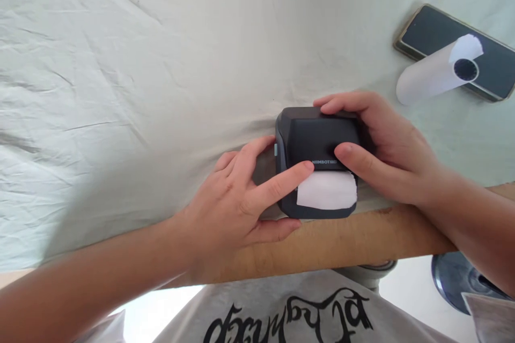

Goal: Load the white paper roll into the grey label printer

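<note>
A small black label printer (317, 136), marked NIIMBOT, lies near the table's front edge. A strip of white paper (326, 191) sticks out of its slot toward me. My left hand (245, 193) holds the printer's left side; one finger rests on the lid beside the lettering and the thumb is at the front lower edge. From the right, my right hand (386, 144) is wrapped around the printer, thumb on the lid and fingers over the far edge. The printer's right side is partly hidden by that hand.
At the right, a white paper roll (430, 72) with a dark hollow core lies against a smartphone (450, 37). Pale wrinkled cloth (140, 64) covers the table, with a bare wooden edge (322, 241) along the front. Below is a dark round object (450, 278).
</note>
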Demonstrator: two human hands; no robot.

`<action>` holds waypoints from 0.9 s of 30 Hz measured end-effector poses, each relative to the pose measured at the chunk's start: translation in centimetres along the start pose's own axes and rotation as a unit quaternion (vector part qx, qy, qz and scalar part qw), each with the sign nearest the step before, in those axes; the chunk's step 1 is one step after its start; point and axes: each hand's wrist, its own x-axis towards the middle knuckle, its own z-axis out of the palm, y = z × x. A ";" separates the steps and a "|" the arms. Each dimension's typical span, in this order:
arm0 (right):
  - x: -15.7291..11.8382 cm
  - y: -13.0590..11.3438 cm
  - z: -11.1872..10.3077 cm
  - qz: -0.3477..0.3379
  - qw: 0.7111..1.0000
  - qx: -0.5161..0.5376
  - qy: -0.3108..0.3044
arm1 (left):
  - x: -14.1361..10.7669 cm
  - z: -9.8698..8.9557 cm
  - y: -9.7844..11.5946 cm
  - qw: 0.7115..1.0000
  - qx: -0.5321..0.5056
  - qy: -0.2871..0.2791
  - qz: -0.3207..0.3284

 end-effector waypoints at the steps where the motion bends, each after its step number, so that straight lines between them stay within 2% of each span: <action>1: 0.0 0.4 0.1 0.006 1.000 0.018 -0.004 | 0.1 -0.1 0.1 1.000 0.001 -0.004 -0.001; 4: 0.0 1.0 0.3 0.003 0.999 0.051 -0.003 | 0.2 -0.3 0.3 1.000 -0.008 -0.004 -0.007; 8: 0.0 0.6 0.4 0.011 0.998 0.066 -0.002 | 0.3 -0.2 0.5 1.000 -0.015 0.004 -0.012; 13: -0.2 0.3 1.0 0.043 0.996 0.073 0.035 | 0.3 -0.3 0.4 1.000 -0.011 0.001 -0.013; 18: 0.0 0.5 0.8 -0.014 0.999 0.030 0.003 | 0.1 -0.1 0.3 1.000 0.002 -0.006 -0.022; 21: 0.1 0.1 0.8 -0.024 1.000 0.006 -0.008 | 0.0 0.3 0.3 1.000 0.004 0.020 -0.023; 24: -0.2 -0.3 1.1 -0.036 0.999 -0.017 0.023 | 0.1 0.4 0.4 0.999 0.004 0.036 -0.033; 27: -0.9 -0.2 1.1 -0.043 0.995 -0.063 0.069 | 0.4 0.0 0.5 0.999 0.024 0.009 -0.035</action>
